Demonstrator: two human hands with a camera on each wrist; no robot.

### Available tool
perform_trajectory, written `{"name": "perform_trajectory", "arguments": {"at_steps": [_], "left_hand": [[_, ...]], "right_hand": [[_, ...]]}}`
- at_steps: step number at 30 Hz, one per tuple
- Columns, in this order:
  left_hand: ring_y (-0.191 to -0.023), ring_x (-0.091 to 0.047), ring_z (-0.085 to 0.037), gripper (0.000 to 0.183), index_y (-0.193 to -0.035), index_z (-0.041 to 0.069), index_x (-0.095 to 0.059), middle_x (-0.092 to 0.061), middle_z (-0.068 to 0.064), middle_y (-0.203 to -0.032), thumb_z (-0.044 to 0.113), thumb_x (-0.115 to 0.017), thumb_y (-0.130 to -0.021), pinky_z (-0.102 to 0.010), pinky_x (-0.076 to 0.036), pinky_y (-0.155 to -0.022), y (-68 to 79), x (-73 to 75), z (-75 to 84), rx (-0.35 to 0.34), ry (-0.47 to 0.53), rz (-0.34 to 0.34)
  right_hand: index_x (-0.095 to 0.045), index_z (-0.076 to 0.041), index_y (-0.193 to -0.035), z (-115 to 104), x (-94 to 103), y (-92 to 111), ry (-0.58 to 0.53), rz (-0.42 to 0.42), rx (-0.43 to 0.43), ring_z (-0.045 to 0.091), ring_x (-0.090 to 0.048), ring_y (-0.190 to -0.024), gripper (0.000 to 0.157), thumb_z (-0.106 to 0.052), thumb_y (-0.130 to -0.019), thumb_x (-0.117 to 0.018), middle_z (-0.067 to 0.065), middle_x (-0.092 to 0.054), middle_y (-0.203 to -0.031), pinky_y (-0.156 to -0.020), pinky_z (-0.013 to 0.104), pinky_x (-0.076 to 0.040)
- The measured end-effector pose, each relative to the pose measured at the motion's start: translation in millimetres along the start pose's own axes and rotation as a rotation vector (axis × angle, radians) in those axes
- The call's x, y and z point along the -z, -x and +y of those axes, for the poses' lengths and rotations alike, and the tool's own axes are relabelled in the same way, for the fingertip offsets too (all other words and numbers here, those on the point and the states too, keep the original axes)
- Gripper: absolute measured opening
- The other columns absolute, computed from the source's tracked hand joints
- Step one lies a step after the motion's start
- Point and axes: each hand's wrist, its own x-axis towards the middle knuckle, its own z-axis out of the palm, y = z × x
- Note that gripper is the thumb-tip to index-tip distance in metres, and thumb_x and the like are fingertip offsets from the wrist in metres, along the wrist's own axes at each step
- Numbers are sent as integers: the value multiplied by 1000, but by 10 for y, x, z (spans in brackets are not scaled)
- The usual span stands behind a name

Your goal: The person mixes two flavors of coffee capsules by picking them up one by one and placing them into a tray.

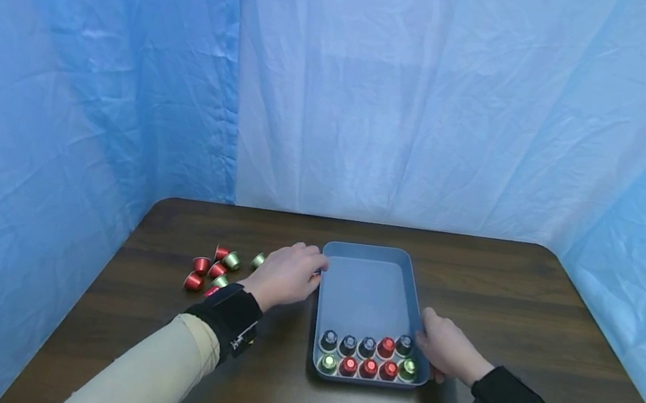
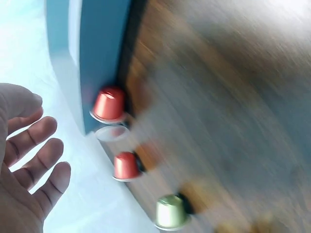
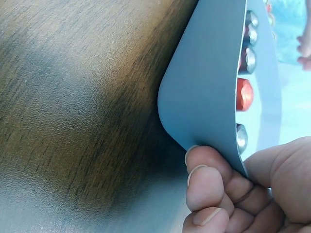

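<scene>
Where capsules (image 1: 369, 368) gleam, smooth tray (image 1: 365, 293), grained table (image 1: 492, 292)

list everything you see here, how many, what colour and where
table: one, dark brown, lower part of head view
tray: one, blue-grey, on the table
dark capsules: four, dark grey, tray's back row
red capsules: four, one in the back row, three in front
green capsules: two, ends of the front row
loose red capsules: at least five, left of the tray
loose green capsules: at least three, same area
curtains: blue, around the table, count unclear
left hand: one, at the tray's left rim
right hand: one, gripping the tray's right wall
wristbands: two, black
sleeves: two, pale yellow
</scene>
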Motion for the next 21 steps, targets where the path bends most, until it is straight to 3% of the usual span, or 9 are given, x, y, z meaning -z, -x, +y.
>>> {"name": "perform_trajectory", "arguments": {"at_steps": [7, 9, 21], "left_hand": [[-99, -63, -18, 27, -123, 15, -70, -67, -1, -109, 25, -71, -97, -40, -55, -96, -24, -81, -95, 81, -29, -97], [-97, -63, -18, 29, -124, 16, -70, -66, -2, -109, 26, -71, -97, -38, -57, -89, -27, -116, -113, 86, -40, -117], [-101, -65, -22, 43, -140, 19, -61, -67, -6, -124, 29, -68, -99, -43, -56, -92, -34, -330, -187, 99, -120, -203]], "right_hand": [[-45, 7, -131, 3, 15, 1, -11, -1, 8, 23, -60, -50, 35, -9, -103, -56, 11, -57, -80, -49, 35, -50], [-45, 7, -131, -2, 13, -1, -10, -1, 7, 23, -60, -50, 35, -9, -103, -56, 11, -57, -80, -49, 35, -50], [-46, 6, -126, 14, -10, -18, 3, 5, 5, 23, -59, -48, 29, -9, -103, -55, 12, -56, -78, -46, 35, -48]]}}
